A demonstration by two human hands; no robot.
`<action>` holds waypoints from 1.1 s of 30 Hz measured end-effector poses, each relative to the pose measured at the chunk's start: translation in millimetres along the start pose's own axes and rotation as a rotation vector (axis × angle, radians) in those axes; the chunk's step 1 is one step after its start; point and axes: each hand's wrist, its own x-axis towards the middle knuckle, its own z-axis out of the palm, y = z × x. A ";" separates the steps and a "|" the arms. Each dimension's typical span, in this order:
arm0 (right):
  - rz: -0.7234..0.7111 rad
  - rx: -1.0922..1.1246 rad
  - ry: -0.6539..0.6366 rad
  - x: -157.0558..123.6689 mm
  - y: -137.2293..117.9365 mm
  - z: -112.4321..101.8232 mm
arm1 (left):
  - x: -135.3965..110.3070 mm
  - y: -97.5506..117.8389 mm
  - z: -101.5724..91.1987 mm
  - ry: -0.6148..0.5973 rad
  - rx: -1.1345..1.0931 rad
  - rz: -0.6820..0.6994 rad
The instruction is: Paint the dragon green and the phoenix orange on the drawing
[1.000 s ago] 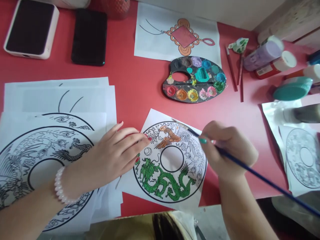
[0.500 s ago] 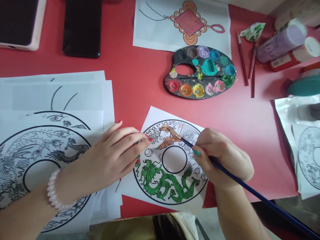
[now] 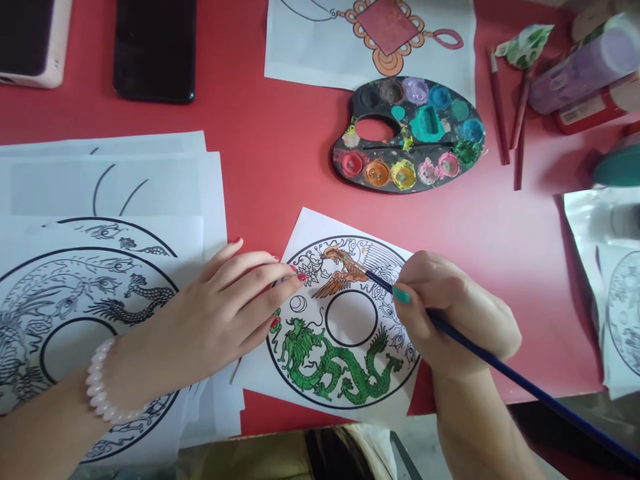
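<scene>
My right hand is closed on a blue paintbrush. The brush tip touches the orange bird on a round dragon-and-bird picture, whose dragon is painted green. My left hand lies flat with fingers stretched out, pressing down the left edge of that sheet. A pale bead bracelet circles the left wrist. A dark palette with several wells of colour sits just beyond the picture.
A stack of uncoloured printed sheets lies at the left. A painted knot picture, a black phone, red brushes and paint bottles line the far side of the red table. More sheets lie at the right.
The brush tip has come down from above the picture onto the orange bird and shifted slightly. My view has drifted toward me. My left hand has stayed in place.
</scene>
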 end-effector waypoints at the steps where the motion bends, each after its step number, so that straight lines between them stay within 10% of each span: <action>1: 0.009 -0.001 0.008 -0.7 0.2 0.2 | -0.3 -0.1 -0.1 -0.001 -0.002 -0.001; 33: 0.003 -0.032 -0.037 -0.3 -1.0 -3.4 | -1.0 -1.0 -0.2 -0.025 -0.001 0.006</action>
